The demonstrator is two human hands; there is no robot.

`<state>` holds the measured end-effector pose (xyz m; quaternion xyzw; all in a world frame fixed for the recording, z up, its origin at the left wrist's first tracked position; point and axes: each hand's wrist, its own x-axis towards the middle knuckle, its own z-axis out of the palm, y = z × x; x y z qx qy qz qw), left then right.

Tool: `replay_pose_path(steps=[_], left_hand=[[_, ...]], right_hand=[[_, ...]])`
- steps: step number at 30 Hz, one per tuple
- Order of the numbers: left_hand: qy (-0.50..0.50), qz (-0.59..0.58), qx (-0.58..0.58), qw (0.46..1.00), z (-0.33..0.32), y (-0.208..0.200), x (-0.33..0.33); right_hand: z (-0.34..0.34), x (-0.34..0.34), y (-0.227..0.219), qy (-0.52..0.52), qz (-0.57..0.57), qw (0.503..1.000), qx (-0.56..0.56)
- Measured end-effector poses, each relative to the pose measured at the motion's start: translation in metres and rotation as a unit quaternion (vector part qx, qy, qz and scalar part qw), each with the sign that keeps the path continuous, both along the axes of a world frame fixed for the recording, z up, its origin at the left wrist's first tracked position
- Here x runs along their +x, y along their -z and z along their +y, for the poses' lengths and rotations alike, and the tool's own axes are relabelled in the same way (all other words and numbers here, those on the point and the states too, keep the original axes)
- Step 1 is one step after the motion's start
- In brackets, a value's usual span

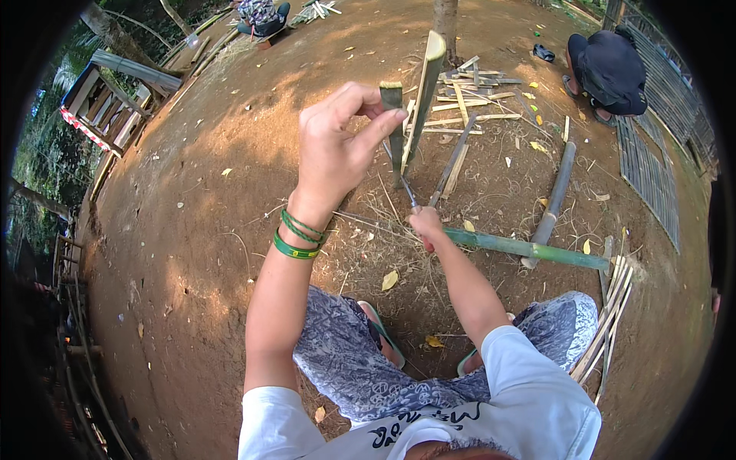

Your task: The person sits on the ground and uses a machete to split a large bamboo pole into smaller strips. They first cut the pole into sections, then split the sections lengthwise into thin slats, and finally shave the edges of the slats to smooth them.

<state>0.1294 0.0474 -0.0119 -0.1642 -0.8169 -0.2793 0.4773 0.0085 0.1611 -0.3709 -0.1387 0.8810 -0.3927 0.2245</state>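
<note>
My left hand (337, 134) is raised in front of me, thumb and fingers pinched on a narrow bamboo strip (395, 146) that stands upright. Leaning away just right of it is a wider bamboo piece (424, 88) with a pale cut top. The two are apart at the top and come close together low down. My right hand (426, 221) is wrapped around the handle of a knife (411, 195), whose red end shows below the fist. Its blade points up and away, reaching the foot of the bamboo pieces. How deep the blade sits in them cannot be made out.
Right of my right hand lies a green bamboo pole (529, 248), with a grey bamboo length (553, 201) against it. Split slats (468, 100) are heaped ahead by a tree trunk (445, 27). More strips (609, 326) lie at my right. A person (608, 73) crouches far right.
</note>
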Motion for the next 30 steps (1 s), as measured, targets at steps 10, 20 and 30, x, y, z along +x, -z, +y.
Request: replay_pose_path(steps=[10,20,30], left_hand=[[-0.046,0.015,0.094,0.994,-0.031,-0.004,-0.007],[-0.086,-0.027,0.151,0.984,-0.058,0.018,0.005],[-0.03,-0.046,0.209,0.976,-0.041,0.039,-0.001]], right_hand=[[0.001,-0.024,-0.049,-0.044,-0.302,0.945,-0.116],[0.04,-0.106,-0.047,-0.046,-0.095,0.994,0.03],[0.129,-0.132,0.001,0.173,-0.013,0.984,0.04]])
